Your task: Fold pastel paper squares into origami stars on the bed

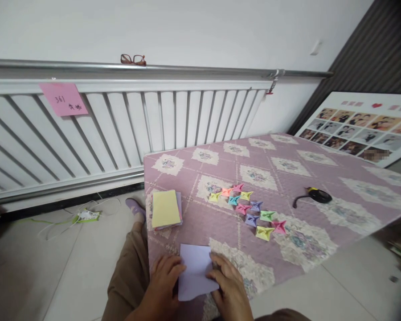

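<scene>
A square sheet of pale purple origami paper [195, 269] lies at the table's near edge, with a faint crease across it and its lower edge slightly lifted. My left hand [165, 278] grips its left edge, the thumb near the margin and the fingers curled. On the opposite side, my right hand [230, 283] has the right edge between thumb and fingers. Up and to the left sits a stack of coloured paper squares [166, 208], yellow on top. Several small folded paper pieces [252, 219] in pink, yellow, green, blue and purple stand in rows beyond my right hand.
A purple patterned cloth covers the table [217, 169]. On its right side rests a black object with a strap [319, 195]. Behind are a white radiator [180, 118], glasses [133, 59] on a pipe, and a photo board [357, 127]. A power strip [88, 216] lies on the floor.
</scene>
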`<state>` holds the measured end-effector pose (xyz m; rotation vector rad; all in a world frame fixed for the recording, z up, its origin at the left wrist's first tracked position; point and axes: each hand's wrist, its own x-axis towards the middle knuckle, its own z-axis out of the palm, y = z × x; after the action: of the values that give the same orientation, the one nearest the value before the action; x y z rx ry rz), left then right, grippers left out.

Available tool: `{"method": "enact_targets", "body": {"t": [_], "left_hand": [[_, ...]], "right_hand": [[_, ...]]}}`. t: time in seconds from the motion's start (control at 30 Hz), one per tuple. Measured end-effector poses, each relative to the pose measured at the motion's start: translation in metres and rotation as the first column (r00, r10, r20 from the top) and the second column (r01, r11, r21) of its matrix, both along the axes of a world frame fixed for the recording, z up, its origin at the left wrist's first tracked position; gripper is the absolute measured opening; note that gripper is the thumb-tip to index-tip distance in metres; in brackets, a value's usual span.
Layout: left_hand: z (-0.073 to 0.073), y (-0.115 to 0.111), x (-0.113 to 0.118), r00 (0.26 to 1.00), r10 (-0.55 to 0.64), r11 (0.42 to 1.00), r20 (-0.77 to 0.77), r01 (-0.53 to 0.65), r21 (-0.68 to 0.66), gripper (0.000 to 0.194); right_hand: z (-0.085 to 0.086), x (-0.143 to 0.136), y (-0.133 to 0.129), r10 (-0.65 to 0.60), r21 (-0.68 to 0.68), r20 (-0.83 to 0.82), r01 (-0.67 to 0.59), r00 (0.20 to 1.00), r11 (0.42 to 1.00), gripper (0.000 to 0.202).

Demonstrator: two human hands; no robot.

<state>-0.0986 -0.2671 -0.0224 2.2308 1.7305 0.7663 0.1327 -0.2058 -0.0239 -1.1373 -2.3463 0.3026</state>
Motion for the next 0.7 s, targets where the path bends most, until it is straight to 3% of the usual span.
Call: {"method": "enact_targets", "body": {"t": [0.17,0.3,0.43,0.7], "left_hand": [[0.005,0.008,-0.005,0.992,0.12,0.984,-0.031,-0.123,-0.126,0.029],[0.009,0.016,-0.001,0.978,0.209,0.963,-0.023,-0.21,-0.166,0.012],[0.012,0.02,0.002,0.968,0.252,0.95,-0.014,-0.251,-0.185,0.011],[0.018,0.024,0.005,0.955,0.296,0.933,-0.024,-0.294,-0.208,0.011]], "right_hand": [[0.002,-0.002,0.001,-0.039,0.023,0.002,0.039,0.999,0.999,0.019],[0.004,-0.006,0.004,-0.103,0.074,-0.038,0.106,0.994,0.992,0.021],[0.002,-0.011,0.006,-0.183,0.094,-0.056,0.188,0.981,0.978,0.014],[0.001,-0.018,0.006,-0.266,0.089,-0.034,0.268,0.963,0.959,0.024]]}}
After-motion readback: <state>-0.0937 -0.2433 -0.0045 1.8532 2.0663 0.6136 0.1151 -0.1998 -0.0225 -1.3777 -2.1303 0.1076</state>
